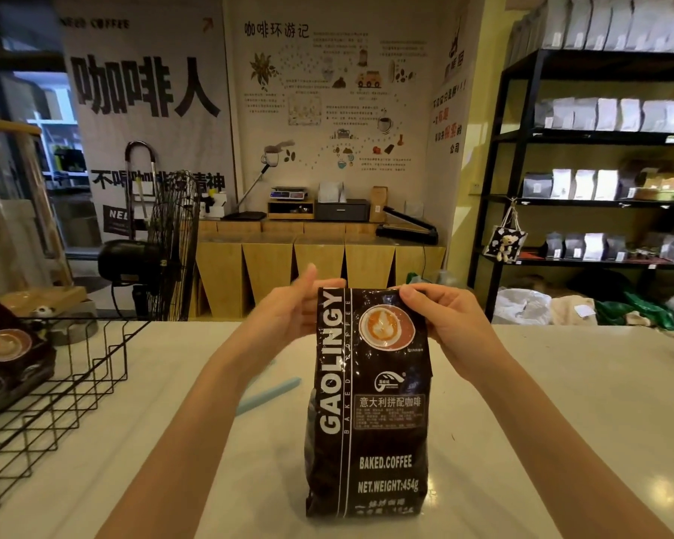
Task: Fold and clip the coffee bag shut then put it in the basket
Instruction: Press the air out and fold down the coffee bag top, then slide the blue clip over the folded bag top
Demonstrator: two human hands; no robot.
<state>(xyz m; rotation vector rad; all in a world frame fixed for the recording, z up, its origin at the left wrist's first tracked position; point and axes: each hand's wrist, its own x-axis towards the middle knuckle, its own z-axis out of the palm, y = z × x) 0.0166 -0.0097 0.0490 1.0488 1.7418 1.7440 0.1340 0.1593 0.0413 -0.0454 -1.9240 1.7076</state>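
Observation:
A tall black coffee bag [370, 422] with white lettering and a latte picture stands upright on the white counter [561, 422] in front of me. My left hand [285, 317] grips its top left corner, thumb raised and fingers behind the bag. My right hand [440, 320] pinches the top right corner, fingers over the front. The bag's top edge looks folded down between both hands. A light blue clip [269, 394] lies flat on the counter behind the bag, partly hidden by my left forearm. The black wire basket [67, 383] stands at the left.
Another black coffee bag [8, 363] lies inside the basket. Beyond the counter are a black floor fan [164, 250], wooden cabinets with a scale and a sealer, and black shelves [584, 169] of pouches at the right.

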